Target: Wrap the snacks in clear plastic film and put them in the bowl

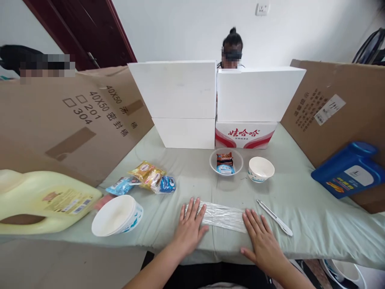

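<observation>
A folded strip of clear plastic film (224,215), perhaps a flattened bag, lies on the pale green cloth before me. My left hand (190,226) rests flat on its left end, fingers stretched out. On the right end lie the spread fingertips of my right hand (261,237). Just right of that hand is a slim white utility knife (275,218), lying at a slant. Beyond the film stands a clear plastic bowl (211,163) with small wrapped snacks (225,163) in it. Beside the bowl is a white paper cup (261,168).
Stacked paper bowls (116,216), snack packets (150,176) and a yellow jug (45,202) are on the left. A blue bottle (350,170) leans at right. White boxes (180,92) and cardboard panels (69,120), (333,120) wall the table; people sit behind them.
</observation>
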`<act>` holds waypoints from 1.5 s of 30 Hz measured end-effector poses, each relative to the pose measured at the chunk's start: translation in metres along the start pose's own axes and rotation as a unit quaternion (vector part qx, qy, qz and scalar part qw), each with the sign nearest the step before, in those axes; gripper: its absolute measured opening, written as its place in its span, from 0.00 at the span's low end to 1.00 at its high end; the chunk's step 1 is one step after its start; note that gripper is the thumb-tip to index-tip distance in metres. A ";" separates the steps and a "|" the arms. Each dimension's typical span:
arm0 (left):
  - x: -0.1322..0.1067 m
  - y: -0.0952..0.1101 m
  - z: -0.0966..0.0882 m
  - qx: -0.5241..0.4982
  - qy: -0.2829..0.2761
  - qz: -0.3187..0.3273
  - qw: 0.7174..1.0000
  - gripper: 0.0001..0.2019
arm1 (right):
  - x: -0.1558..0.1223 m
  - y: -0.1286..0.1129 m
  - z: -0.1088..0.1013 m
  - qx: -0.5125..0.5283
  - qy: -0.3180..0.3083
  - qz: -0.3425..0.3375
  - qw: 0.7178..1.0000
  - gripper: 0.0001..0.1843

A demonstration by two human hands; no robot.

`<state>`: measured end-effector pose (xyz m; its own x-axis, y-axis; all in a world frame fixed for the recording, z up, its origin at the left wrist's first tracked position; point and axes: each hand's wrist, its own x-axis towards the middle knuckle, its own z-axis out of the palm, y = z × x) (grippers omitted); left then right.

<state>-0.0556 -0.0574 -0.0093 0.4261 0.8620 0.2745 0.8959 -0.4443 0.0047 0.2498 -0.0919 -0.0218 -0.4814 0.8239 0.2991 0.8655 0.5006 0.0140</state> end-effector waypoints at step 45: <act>0.014 0.067 -0.023 -0.395 0.001 0.017 0.918 0.16 | 0.154 0.008 0.004 0.316 -0.181 0.192 0.911 0.07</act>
<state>0.0077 -0.0805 0.0175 0.4510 0.8447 0.2881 0.5105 -0.5089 0.6931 0.1823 0.0397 0.0209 -0.2732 0.9469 -0.1693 0.7817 0.1159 -0.6127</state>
